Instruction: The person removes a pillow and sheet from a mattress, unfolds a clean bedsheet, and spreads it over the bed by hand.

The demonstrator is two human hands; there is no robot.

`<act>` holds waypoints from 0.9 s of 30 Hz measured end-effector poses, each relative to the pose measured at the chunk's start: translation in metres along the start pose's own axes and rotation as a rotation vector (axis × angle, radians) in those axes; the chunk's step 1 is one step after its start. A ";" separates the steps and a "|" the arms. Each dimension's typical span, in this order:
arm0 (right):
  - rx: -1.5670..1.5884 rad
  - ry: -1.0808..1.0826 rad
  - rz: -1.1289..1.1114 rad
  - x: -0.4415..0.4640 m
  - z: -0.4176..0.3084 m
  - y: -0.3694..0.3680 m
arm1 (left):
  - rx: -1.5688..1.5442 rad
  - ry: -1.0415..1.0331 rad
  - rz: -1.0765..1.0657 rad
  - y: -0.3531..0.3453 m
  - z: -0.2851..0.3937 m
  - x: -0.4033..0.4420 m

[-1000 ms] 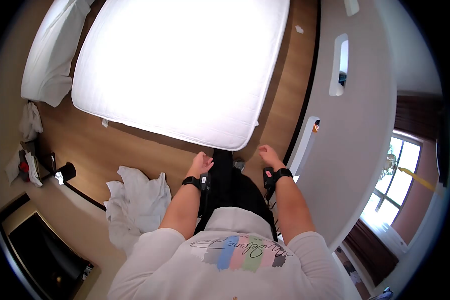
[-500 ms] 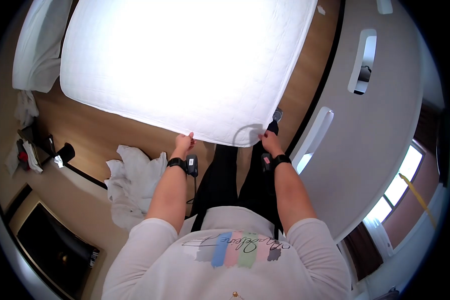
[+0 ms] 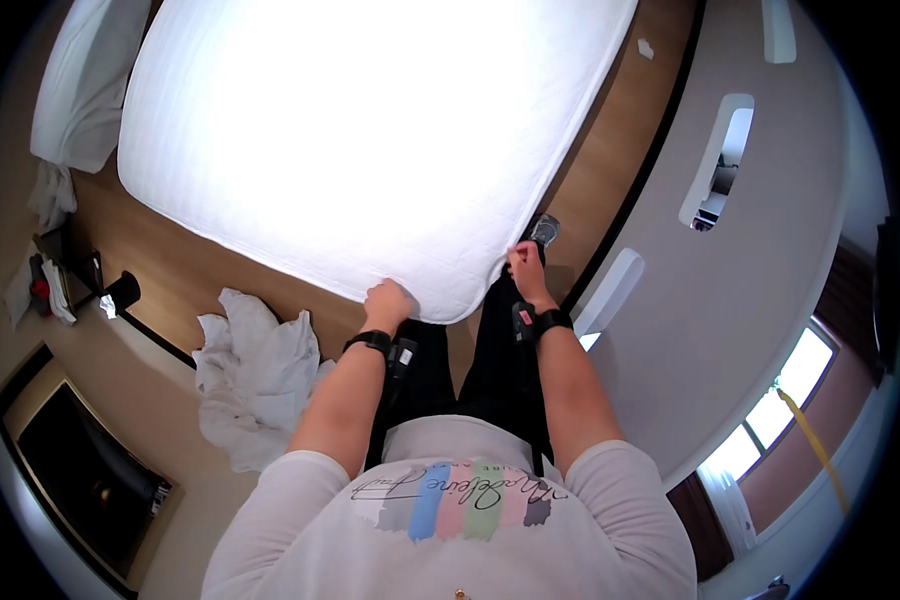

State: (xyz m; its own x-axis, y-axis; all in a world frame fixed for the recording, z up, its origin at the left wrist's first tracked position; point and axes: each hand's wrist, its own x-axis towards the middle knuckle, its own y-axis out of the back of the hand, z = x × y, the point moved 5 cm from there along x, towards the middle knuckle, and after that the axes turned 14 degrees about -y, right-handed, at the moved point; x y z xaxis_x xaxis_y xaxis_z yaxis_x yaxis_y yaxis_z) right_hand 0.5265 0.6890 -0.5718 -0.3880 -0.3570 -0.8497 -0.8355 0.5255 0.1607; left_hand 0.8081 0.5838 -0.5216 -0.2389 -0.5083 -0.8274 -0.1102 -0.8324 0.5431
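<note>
A white quilted mattress pad [image 3: 350, 140] covers the bed in front of me, its rounded near corner reaching down to my legs. My left hand [image 3: 388, 304] is closed at the near edge, left of that corner, with its fingers curled and partly hidden. On the other side of the corner, my right hand [image 3: 526, 268] pinches the pad's right-hand edge. The cloth pulls in slightly by that hand. Both wrists wear black straps with small devices.
Crumpled white linen [image 3: 255, 375] lies on the floor at left. A black bin [image 3: 122, 290] stands near the wall, above a television [image 3: 90, 470]. A grey partition with slots [image 3: 660, 330] runs close along the right. More white bedding [image 3: 90, 90] sits at upper left.
My left hand has shifted right and nearer to me, its fingers now more curled. My right hand has moved forward along the side edge. The pad's corner has come closer to me.
</note>
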 end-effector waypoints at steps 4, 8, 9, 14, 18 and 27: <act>-0.513 0.176 0.219 0.008 -0.093 0.018 | 0.184 -0.314 -0.055 0.009 0.106 -0.011; -0.656 0.190 0.206 0.027 -0.133 0.031 | 0.130 -0.352 0.111 0.034 0.197 -0.004; -0.746 0.250 0.165 0.028 -0.140 0.034 | 0.117 -0.271 0.214 0.045 0.213 0.002; -0.517 0.136 0.135 0.027 -0.119 0.091 | 0.294 -0.258 0.264 0.077 0.293 0.053; -0.141 -0.372 -0.421 0.064 -0.065 0.147 | 0.455 -0.305 0.112 0.060 0.306 0.085; -0.329 -0.064 -0.171 0.142 -0.174 0.283 | 0.190 -0.307 -0.202 -0.009 0.319 0.056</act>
State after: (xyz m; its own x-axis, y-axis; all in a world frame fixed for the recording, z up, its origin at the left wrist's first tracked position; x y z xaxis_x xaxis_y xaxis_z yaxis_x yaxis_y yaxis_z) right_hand 0.1676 0.6523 -0.5593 -0.2152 -0.3634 -0.9064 -0.9705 0.1826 0.1572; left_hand 0.4880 0.6331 -0.5268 -0.4678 -0.2255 -0.8546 -0.3534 -0.8386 0.4147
